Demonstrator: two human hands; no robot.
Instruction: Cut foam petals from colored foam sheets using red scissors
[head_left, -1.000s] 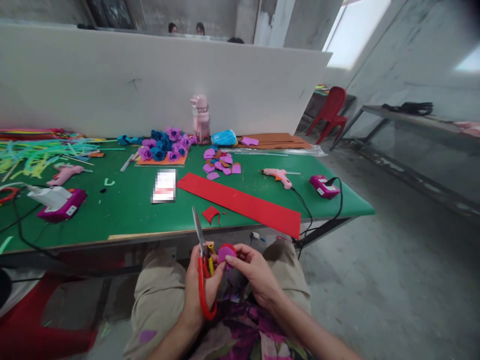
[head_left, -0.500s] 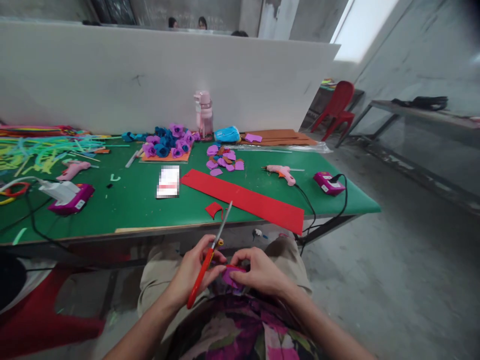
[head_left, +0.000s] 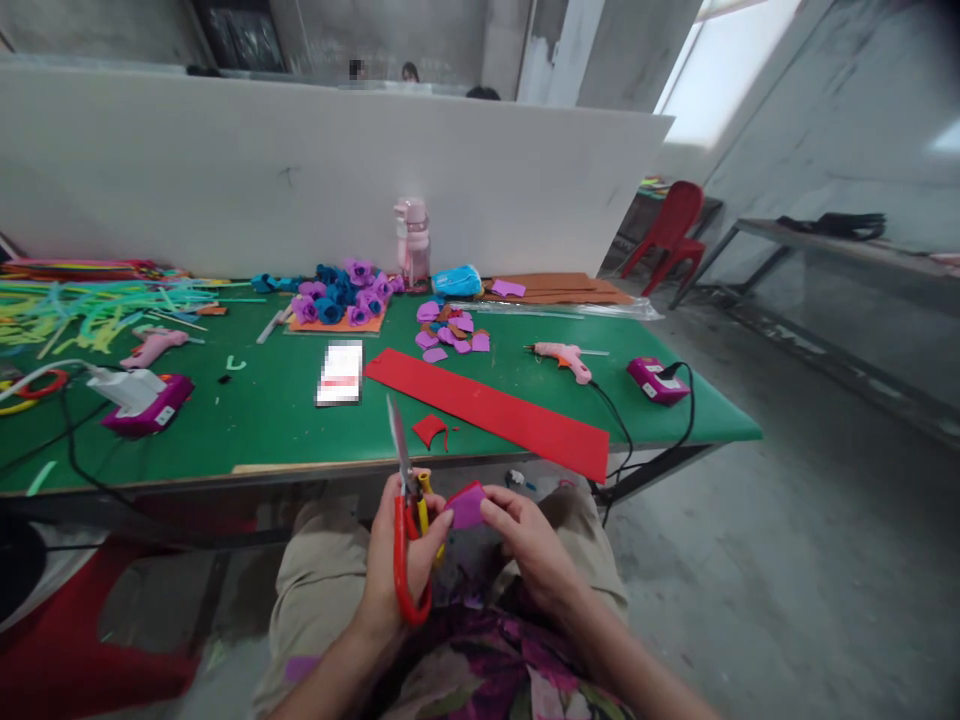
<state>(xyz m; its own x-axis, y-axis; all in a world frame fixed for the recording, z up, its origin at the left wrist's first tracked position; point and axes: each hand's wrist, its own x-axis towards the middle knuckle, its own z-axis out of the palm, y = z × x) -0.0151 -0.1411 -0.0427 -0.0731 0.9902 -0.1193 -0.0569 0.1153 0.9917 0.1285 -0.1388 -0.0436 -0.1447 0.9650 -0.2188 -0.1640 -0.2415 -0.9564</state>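
Above my lap, my left hand [head_left: 401, 545] is closed round a pair of scissors [head_left: 406, 550] with red and yellow handles, blades pointing up and away. The thumb and fingers of that same hand pinch the left side of a small purple foam piece [head_left: 466, 506]. A red edge shows along the top of this piece. My right hand [head_left: 529, 540] pinches its right side. Just beyond, near the table's front edge, lie a small red foam scrap [head_left: 430, 431] and a long red foam strip [head_left: 495, 405].
On the green table [head_left: 285, 440] are cut purple pieces [head_left: 452, 330], purple and blue flowers [head_left: 345, 295], a pink bottle [head_left: 412, 245], two pink glue guns [head_left: 564, 358] [head_left: 156, 347] and purple power blocks [head_left: 658, 379]. A white board [head_left: 322, 170] stands behind.
The purple piece has been raised and spread flatter between my hands. The scissors have swung leftward and now point more upright. My view has tilted up slightly.
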